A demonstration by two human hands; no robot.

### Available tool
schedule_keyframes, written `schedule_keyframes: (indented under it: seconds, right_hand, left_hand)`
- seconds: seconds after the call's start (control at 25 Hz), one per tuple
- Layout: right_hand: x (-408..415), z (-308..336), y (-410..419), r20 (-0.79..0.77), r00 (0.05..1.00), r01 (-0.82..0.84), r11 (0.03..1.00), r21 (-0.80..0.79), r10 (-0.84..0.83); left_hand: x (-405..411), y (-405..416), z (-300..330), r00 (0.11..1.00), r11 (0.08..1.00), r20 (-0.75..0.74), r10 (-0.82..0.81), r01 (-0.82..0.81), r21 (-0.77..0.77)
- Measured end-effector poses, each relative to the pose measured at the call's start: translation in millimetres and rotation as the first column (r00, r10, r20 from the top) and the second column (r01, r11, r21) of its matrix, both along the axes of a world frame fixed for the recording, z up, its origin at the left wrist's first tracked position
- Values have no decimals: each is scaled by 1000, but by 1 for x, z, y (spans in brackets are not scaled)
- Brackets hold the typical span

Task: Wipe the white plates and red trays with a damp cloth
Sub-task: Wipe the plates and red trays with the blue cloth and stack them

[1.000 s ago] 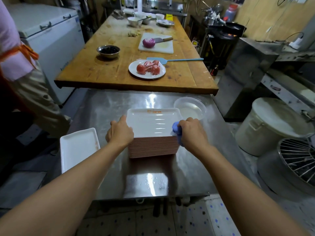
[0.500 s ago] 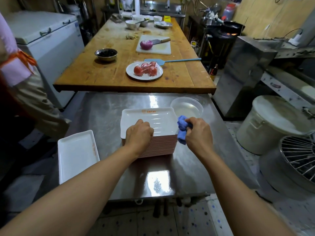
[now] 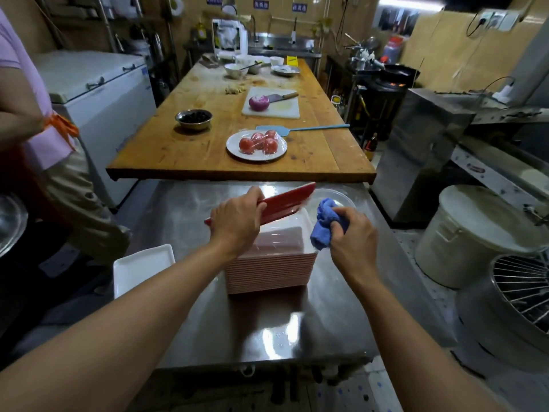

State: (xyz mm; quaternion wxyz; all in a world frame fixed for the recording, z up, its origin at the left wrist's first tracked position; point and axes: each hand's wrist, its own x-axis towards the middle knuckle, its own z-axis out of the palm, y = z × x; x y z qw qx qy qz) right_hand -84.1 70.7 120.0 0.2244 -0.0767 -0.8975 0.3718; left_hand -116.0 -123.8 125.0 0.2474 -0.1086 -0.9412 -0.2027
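A tall stack of rectangular trays (image 3: 270, 270) stands in the middle of the steel table (image 3: 332, 310). My left hand (image 3: 236, 223) grips one tray (image 3: 286, 203) lifted off the stack and tilted on edge, its red underside facing me. My right hand (image 3: 352, 237) is closed on a bunched blue cloth (image 3: 325, 223) just right of the stack's far corner. One white rectangular plate (image 3: 142, 269) lies flat at the table's left edge.
A clear bowl (image 3: 341, 197) sits behind the cloth. The wooden table (image 3: 193, 150) beyond holds a plate of tomatoes (image 3: 257, 144), a metal bowl (image 3: 193, 118) and a cutting board (image 3: 270, 107). Another person (image 3: 44, 144) stands left. A white bucket (image 3: 475, 233) and wire rack (image 3: 523, 289) stand right.
My left hand moved from the stack's side onto the top tray and lifted it, tilting its red underside toward me. My right hand drew the cloth slightly right and up.
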Motion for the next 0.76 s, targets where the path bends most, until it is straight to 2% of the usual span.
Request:
schedule_keyframes:
  seconds: [0.2,0.36,0.56,0.68,0.76]
  right_hand:
    - [3,41,-42,-227,972,-77,994,-80,57]
    - [7,68,-94,-327,927,-200,979,-23,182]
    - [22,74,-154,-309,868,-390,919,63,389]
    - [26,77,-166,-329,835,-386,896,219,440]
    - [25,79,-164,-353,816,-385,886,259,457]
  left_hand:
    - [20,-30,30,996,944,68,51,-70,323]
    - [43,-69,42,980,819,197,1,-114,563]
    - [68,-103,42,973,693,226,-57,-125,710]
    - [78,-108,42,971,637,233,-54,-146,757]
    - [84,-108,44,970,578,238,-37,-174,797]
